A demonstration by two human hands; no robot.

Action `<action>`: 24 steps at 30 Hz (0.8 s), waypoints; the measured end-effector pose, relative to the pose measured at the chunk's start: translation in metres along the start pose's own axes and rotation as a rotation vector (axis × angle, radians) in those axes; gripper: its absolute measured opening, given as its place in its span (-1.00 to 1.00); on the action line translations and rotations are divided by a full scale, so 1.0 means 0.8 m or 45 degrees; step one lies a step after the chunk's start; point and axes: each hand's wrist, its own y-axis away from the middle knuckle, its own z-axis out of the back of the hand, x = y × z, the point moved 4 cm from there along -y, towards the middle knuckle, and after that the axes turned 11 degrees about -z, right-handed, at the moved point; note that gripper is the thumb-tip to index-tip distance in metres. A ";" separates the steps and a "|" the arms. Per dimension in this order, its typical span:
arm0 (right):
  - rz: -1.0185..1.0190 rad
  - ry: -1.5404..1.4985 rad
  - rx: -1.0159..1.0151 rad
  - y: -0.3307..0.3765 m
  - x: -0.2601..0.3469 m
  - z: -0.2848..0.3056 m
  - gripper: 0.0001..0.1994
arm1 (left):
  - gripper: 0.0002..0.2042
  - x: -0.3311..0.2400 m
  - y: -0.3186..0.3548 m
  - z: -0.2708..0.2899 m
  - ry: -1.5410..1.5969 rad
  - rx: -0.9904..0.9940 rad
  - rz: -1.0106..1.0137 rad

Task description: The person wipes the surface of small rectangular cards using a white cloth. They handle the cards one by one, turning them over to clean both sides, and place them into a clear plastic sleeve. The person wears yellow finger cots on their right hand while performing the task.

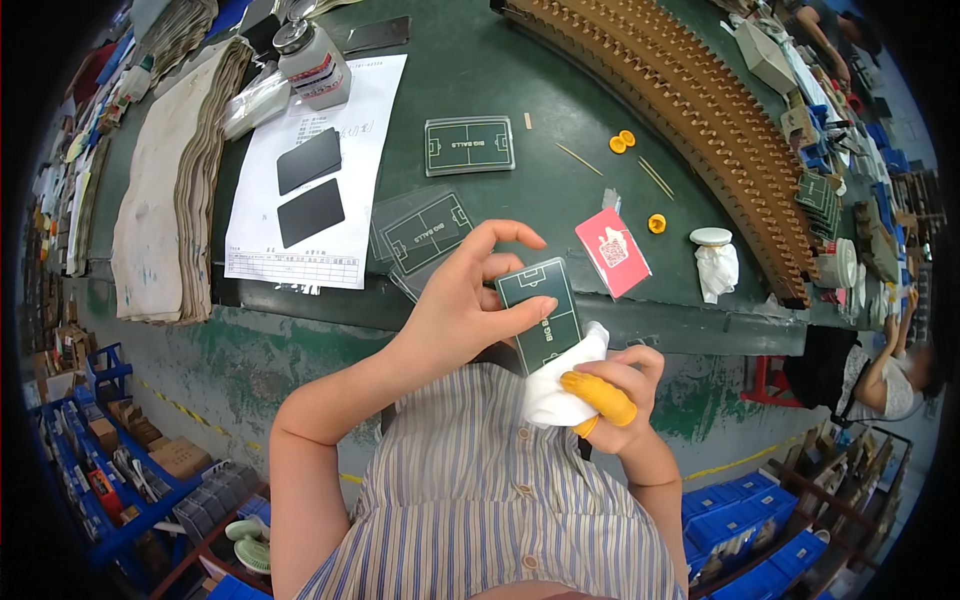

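Observation:
My left hand (450, 310) grips a dark green card (552, 345) printed with a white playing-field outline, its thumb lying across the face. Below the card, my right hand (632, 385) pinches a folded white cloth (552, 398) against its lower end. Yellow finger cots (600, 397) cover some of the right fingers. Just beyond the left hand, similar green cards (425, 235) lie overlapping near the table edge, and a neat stack of them (470, 145) sits farther back. A pink card with a white square code (615, 255) rests beyond the right hand.
Farther right lie loose finger cots (657, 223), thin sticks (655, 178) and a white cloth-wrapped piece (716, 270). A long curved slotted wooden rack (680, 110) spans the back right. Leftward are a printed sheet (350, 200), black plates (310, 213), a metal-topped bottle (318, 75) and stained layered sheets (165, 190).

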 end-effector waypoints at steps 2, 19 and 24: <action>-0.035 0.004 -0.012 0.003 -0.001 0.002 -0.68 | -0.54 0.001 0.000 0.000 0.036 -0.003 0.000; -0.381 -0.031 -0.308 0.020 -0.027 0.027 -0.70 | -0.53 -0.018 0.010 0.005 0.043 -0.004 -0.034; -0.374 -0.112 -0.400 0.016 -0.030 0.022 -0.72 | -0.51 -0.020 0.011 0.009 0.025 -0.049 -0.098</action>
